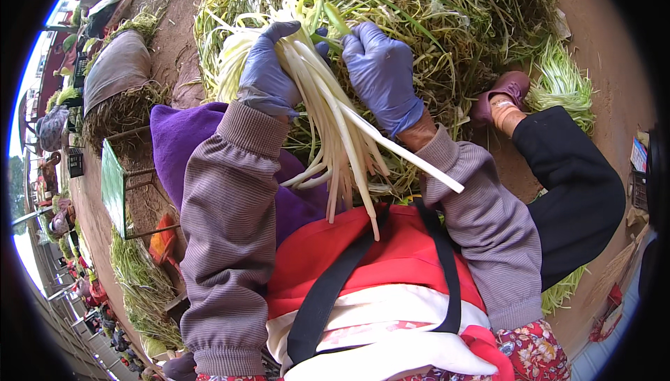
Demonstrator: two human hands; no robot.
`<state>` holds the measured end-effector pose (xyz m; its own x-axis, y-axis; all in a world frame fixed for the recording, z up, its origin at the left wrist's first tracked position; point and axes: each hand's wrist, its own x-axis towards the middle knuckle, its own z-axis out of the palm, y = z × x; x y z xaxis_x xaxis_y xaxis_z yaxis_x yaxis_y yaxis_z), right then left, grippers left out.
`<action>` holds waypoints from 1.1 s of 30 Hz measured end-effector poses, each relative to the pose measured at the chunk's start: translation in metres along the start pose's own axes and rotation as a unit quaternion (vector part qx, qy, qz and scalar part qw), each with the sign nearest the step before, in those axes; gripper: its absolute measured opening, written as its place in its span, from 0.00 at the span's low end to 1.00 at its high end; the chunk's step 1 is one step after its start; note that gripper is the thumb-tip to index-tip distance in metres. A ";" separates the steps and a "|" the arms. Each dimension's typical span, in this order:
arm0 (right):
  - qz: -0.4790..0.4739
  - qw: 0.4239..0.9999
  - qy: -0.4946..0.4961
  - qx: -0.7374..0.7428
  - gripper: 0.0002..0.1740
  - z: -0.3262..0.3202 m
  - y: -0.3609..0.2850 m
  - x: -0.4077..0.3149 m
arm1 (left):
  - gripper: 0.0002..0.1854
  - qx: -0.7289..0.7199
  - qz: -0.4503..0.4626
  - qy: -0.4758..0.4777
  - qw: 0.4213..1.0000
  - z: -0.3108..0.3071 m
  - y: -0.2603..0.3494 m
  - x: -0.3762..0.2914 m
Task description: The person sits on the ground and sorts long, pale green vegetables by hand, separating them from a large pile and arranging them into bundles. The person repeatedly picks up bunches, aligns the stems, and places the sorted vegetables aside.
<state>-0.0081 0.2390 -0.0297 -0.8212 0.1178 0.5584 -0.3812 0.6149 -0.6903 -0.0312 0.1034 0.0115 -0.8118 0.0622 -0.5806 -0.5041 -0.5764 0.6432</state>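
My left hand (pixel 269 69), in a blue-violet disposable glove, is closed around a bunch of long pale vegetable stalks (pixel 335 103). Their white ends hang down over my lap, and one thicker stalk juts out to the lower right. At the bunch's right stands my right hand (pixel 379 72), gloved alike, its thumb and fingers pinching a green leaf (pixel 336 19) near the top of the bunch. Dark blue fingertips show behind the stalks; whose they are I cannot tell. Beneath both hands lies a large heap of green and yellowish leaves and stalks (pixel 445 20).
A green-sided metal-frame stool (pixel 114 187) stands at the left, near a pile of long greens (pixel 141 287). A bundle of pale green stalks (pixel 562 82) lies beyond a maroon shoe (pixel 505 96). Far left are a covered heap (pixel 118 67), a black crate (pixel 76 162) and several people.
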 end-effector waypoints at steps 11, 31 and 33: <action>0.234 0.921 -0.095 -0.297 0.14 -0.053 0.183 -0.020 | 0.23 -0.060 0.088 -0.112 0.988 -0.055 0.060 0.009; 0.060 0.979 -0.050 0.190 0.10 -0.006 0.009 0.006 | 0.27 0.020 0.029 -0.131 0.991 -0.046 0.045 0.000; 0.030 0.985 -0.032 0.168 0.10 -0.003 0.020 0.005 | 0.32 -0.001 0.059 -0.114 0.992 -0.046 0.044 -0.001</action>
<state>-0.0183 0.2538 -0.0395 -0.8669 0.0905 0.4903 -0.4423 0.3142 -0.8400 -0.0395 0.0402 0.0175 -0.9104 0.1778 -0.3735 -0.4021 -0.5922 0.6983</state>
